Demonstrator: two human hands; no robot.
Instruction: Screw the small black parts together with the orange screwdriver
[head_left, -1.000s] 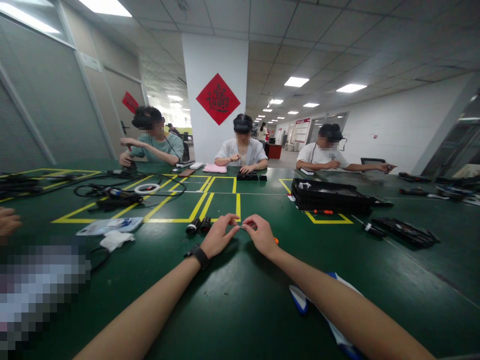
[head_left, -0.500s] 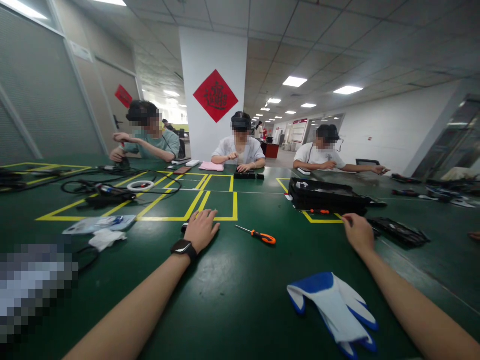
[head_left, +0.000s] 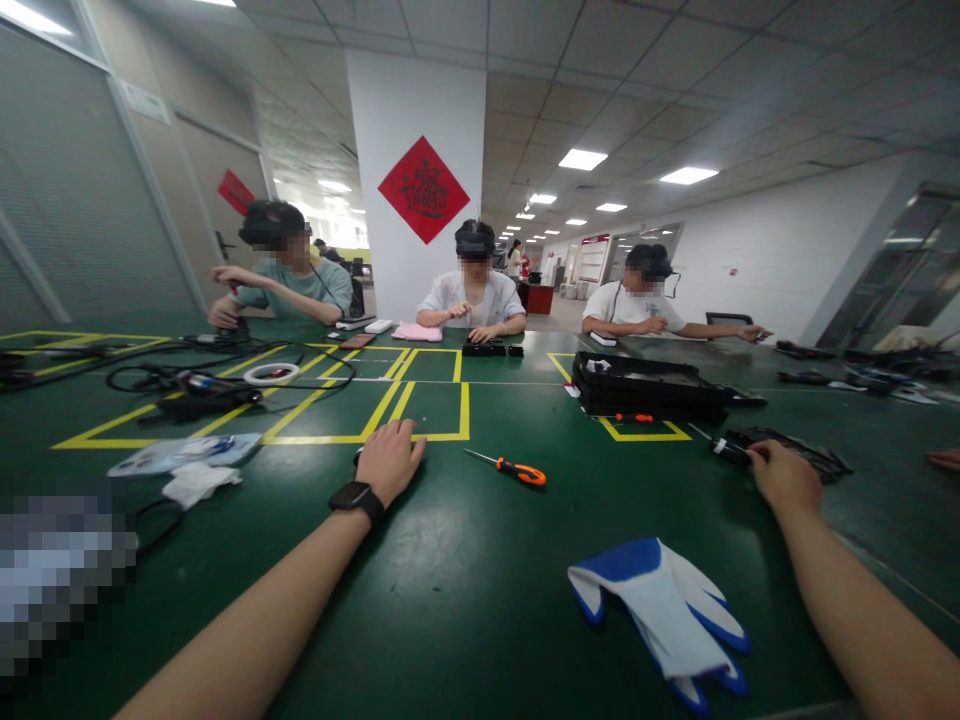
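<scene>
My left hand (head_left: 388, 465), with a black watch on its wrist, lies palm down with its fingers curled over a small dark object (head_left: 358, 454), mostly hidden under it. To its right an orange and black screwdriver (head_left: 521, 472) rests on the green table, its shaft pointing left. Over at the right, the fingers of my right hand (head_left: 784, 478) are closed at the near end of a black tool with a thin metal shaft (head_left: 726, 448). Beside that tool lies a flat black part (head_left: 795, 450), partly behind my hand. A white and blue glove (head_left: 667, 610) lies between my forearms.
A black open case (head_left: 649, 388) stands behind a small orange-handled tool (head_left: 634, 417). Black cables (head_left: 199, 385), a plastic packet (head_left: 150, 456) and crumpled tissue (head_left: 201, 483) are at left. Yellow tape (head_left: 465, 410) marks the table. Three people sit across.
My right hand has moved right, from near the case to the thin-shafted black tool, whose shaft now shows. My left hand stays on the dark object; the whole view has shifted slightly.
</scene>
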